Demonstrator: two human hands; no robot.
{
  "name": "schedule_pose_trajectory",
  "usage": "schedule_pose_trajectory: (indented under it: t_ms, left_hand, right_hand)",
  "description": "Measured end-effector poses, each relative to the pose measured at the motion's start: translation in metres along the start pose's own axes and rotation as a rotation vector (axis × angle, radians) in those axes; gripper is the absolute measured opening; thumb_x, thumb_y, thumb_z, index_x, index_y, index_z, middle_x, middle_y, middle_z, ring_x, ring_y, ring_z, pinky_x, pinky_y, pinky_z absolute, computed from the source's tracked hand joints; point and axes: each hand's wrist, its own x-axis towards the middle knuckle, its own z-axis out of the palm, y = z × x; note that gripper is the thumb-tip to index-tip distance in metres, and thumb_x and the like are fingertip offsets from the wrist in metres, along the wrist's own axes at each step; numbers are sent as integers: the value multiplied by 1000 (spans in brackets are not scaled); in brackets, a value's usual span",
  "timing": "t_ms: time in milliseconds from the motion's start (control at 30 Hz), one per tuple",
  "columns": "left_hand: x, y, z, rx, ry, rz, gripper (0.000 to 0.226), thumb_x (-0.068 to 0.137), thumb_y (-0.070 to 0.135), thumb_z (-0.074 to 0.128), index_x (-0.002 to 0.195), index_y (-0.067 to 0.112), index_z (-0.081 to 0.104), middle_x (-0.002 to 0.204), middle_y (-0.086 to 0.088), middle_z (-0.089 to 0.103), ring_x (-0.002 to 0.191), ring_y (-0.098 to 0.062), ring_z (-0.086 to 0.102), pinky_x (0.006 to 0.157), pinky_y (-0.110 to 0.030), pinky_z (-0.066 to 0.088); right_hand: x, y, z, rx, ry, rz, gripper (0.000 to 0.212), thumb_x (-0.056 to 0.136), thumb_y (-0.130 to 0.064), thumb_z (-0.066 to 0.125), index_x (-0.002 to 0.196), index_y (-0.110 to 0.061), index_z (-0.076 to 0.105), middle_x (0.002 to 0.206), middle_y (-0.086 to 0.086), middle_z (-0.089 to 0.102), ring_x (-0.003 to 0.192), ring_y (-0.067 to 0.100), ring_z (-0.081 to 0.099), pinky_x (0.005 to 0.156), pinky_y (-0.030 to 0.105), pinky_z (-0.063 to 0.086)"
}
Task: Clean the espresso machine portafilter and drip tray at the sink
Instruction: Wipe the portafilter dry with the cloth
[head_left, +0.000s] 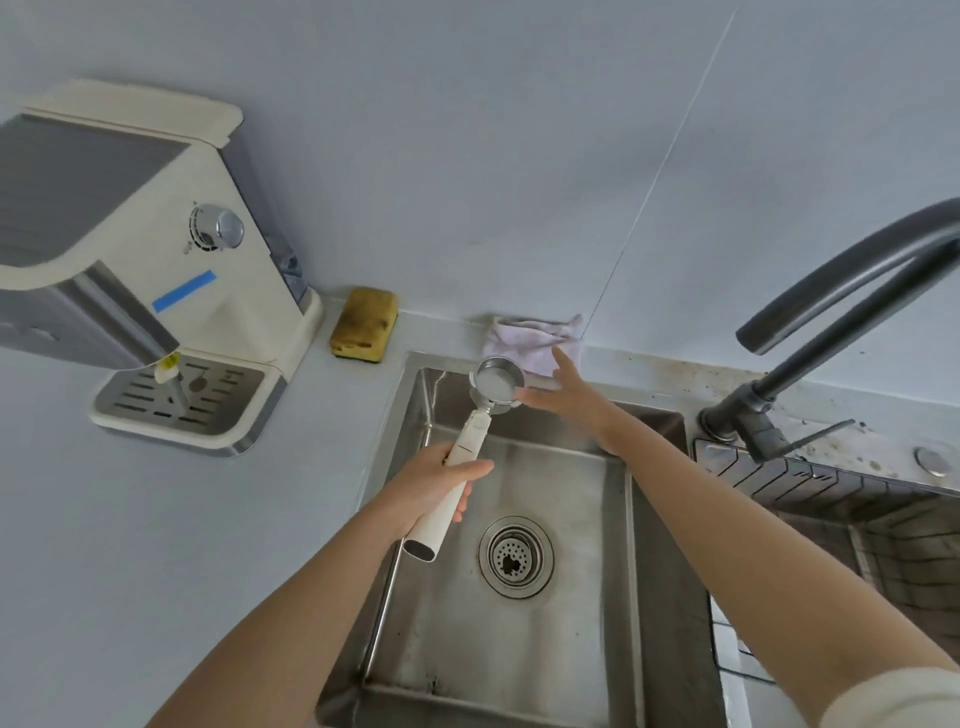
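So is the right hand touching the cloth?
Cannot tell. In the head view the right hand has its fingertips overlapping the cloth edge, but motion blur hides any contact or gap.

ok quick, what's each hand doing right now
left hand: grips the portafilter handle over the sink.
right hand: open, fingers straight, holding nothing, by the cloth.

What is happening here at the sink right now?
A person holds the portafilter by its white handle in the left hand, above the sink. The open right hand reaches toward the cloth at the sink's back edge. The drip tray sits in the espresso machine on the counter. No water runs from the faucet.
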Motion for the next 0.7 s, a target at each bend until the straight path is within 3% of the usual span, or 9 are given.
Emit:
schedule_pose_trajectory:
  t_ms: [67, 200, 300, 433, 600, 700]
  left_hand:
    - [-11, 1, -3, 41, -45, 21, 13, 83, 17, 66, 83, 13, 53, 61, -2, 52, 43, -9, 49, 45, -21, 44]
    - [-34, 2, -9, 139, -131, 65, 15, 80, 8, 66, 81, 11, 51, 54, 0, 53, 40, -9, 49, 44, -20, 43]
    - [-52, 0, -12, 224, -190, 89, 15, 79, 6, 65, 81, 12, 51, 49, 3, 53, 38, -8, 49, 44, -18, 43]
    - [-73, -4, -18, 302, -234, 91, 16, 80, 5, 63, 88, 13, 52, 49, 2, 53, 40, -8, 49, 46, -19, 44]
    - [-100, -14, -26, 372, -205, 111, 12, 81, 10, 64, 89, 13, 56, 64, 0, 57, 46, -8, 53, 51, -22, 47]
    - [-121, -26, -27, 404, -95, 127, 13, 81, 13, 66, 90, 13, 58, 68, -2, 59, 50, -10, 57, 52, -22, 49]
  right_hand:
    - [-16, 8, 5, -15, -47, -31, 116, 67, -35, 79, 148, -30, -4, 154, 2, 20, 141, 19, 22, 116, 38, 21]
    - [-48, 12, 21, 48, -72, -152, 113, 62, -29, 82, 147, -28, 8, 149, -1, 33, 137, 19, 32, 114, 42, 27]
    - [-66, 11, 34, 82, -17, -307, 83, 60, -25, 83, 131, -19, 41, 126, -1, 56, 117, 14, 53, 98, 34, 43]
    - [-91, 13, 50, 179, 56, -350, 71, 58, -19, 83, 121, -14, 52, 114, 5, 63, 103, 16, 59, 90, 34, 49]
    - [-123, 10, 72, 243, 120, -353, 64, 63, 2, 80, 117, -12, 50, 99, -9, 61, 88, 1, 58, 71, 7, 47]
    - [-139, 8, 86, 211, 133, -373, 58, 65, 6, 78, 111, -14, 50, 101, -6, 58, 87, -1, 54, 66, 1, 44]
